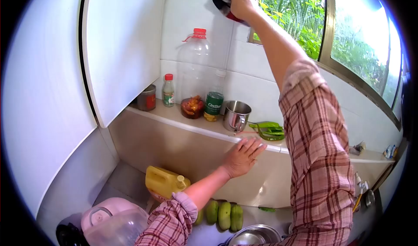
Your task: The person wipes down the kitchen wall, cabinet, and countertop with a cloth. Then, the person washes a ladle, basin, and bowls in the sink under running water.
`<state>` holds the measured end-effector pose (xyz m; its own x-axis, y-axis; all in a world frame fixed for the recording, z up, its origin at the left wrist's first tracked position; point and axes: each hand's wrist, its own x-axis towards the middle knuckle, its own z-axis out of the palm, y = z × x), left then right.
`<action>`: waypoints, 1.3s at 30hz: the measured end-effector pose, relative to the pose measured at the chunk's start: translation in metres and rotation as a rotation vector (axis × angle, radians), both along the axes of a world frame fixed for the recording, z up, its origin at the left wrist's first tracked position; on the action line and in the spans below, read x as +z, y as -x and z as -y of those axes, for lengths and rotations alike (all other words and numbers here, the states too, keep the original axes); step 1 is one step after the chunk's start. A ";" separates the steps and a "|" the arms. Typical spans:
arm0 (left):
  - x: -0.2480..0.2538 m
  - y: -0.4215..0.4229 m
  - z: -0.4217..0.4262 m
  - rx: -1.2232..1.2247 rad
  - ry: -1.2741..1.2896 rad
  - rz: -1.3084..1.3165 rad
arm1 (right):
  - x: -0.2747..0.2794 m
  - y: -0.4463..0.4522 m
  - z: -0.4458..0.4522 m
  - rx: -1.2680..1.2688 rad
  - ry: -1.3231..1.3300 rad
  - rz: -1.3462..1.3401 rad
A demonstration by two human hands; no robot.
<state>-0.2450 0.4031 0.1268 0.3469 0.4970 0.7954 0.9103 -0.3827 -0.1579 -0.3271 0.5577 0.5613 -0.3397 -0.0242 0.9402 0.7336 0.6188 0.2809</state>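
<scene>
My right hand (244, 1) is raised high at the top of the view, pressing a dark cloth (223, 1) with some red on it against the white tiled wall (189, 11), beside the window frame. Lower down, my left hand (244, 157) rests with fingers spread near the edge of the tiled ledge (200, 127); nothing is in it. Just behind that hand on the ledge stand a steel mug (237, 115) and some green peppers (271, 130). Part of the cloth is hidden under my right hand.
Along the ledge are a large clear jug (193, 78), a green-labelled bottle (214, 102), a red-capped bottle (168, 91) and a can (147, 99). Below are a yellow jug (163, 181), green vegetables (224, 215) and a metal pan (256, 236). A white cabinet (122, 50) juts out at left.
</scene>
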 end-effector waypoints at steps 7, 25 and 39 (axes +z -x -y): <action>-0.010 0.002 -0.004 -0.097 -0.008 0.076 | -0.045 -0.036 0.012 -0.179 -0.025 0.281; 0.008 -0.006 0.018 -0.028 0.045 0.081 | -0.215 -0.243 0.011 -0.219 -0.119 0.626; 0.044 -0.020 0.090 0.053 0.297 0.042 | -0.201 -0.251 0.060 0.871 1.173 -0.251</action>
<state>-0.2250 0.3128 0.1704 0.2842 0.7263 0.6258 0.9336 -0.3583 -0.0082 -0.0760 0.4974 0.3601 -0.4465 0.6663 0.5972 -0.0262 0.6574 -0.7531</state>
